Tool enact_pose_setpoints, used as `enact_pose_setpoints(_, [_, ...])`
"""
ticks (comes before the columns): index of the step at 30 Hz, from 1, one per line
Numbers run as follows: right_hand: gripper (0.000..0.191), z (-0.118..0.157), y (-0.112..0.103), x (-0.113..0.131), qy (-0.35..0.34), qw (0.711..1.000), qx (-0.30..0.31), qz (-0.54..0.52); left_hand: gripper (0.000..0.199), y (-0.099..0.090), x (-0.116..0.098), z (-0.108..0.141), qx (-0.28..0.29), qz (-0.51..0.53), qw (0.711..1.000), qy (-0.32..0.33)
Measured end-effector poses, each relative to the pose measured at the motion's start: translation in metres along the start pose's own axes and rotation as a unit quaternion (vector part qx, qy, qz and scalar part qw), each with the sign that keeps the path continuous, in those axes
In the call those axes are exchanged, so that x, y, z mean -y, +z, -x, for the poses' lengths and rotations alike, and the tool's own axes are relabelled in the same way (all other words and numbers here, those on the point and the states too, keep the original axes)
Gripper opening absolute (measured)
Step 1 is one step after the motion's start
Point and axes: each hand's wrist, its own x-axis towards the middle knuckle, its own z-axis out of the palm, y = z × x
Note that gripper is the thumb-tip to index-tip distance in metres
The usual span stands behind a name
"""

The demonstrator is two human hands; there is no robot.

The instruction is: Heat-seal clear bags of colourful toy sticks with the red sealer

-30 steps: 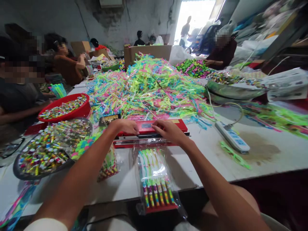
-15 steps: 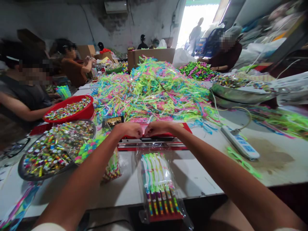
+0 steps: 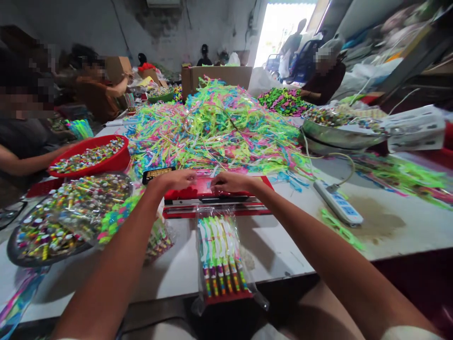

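Note:
A red heat sealer (image 3: 198, 189) with a metal bar lies across the table in front of me. My left hand (image 3: 179, 180) hovers over its left part, fingers loosely stretched, slightly blurred. Over its right part is my right hand (image 3: 231, 183), fingers loosely bent and pointing left, nothing seen in them. Whether either hand touches the sealer I cannot tell. A clear plastic bag (image 3: 221, 245) has its top end at the sealer. Inside are several colourful sticks with ribbon-like strips; its lower end hangs over the table's front edge.
A heap of coloured strips (image 3: 226, 127) lies behind the sealer. At left are a red basin (image 3: 122, 158) and a dark tray (image 3: 16, 252) of small colourful pieces, and a phone (image 3: 150, 175). A power strip (image 3: 338, 203) and metal pan (image 3: 339, 137) stand right. Other people sit around.
My hands have come off the sealer's middle and moved apart, their fists loosening. More of the red top shows between them. The view has shifted slightly.

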Motion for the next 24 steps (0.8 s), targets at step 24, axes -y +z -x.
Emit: enact_pose_setpoints(24, [0.035,0.054,-0.008,-0.036,0.018,0.998,0.024,-0.063,0.018,0.017,0.004,-0.008,0.085,0.02,0.996,0.032])
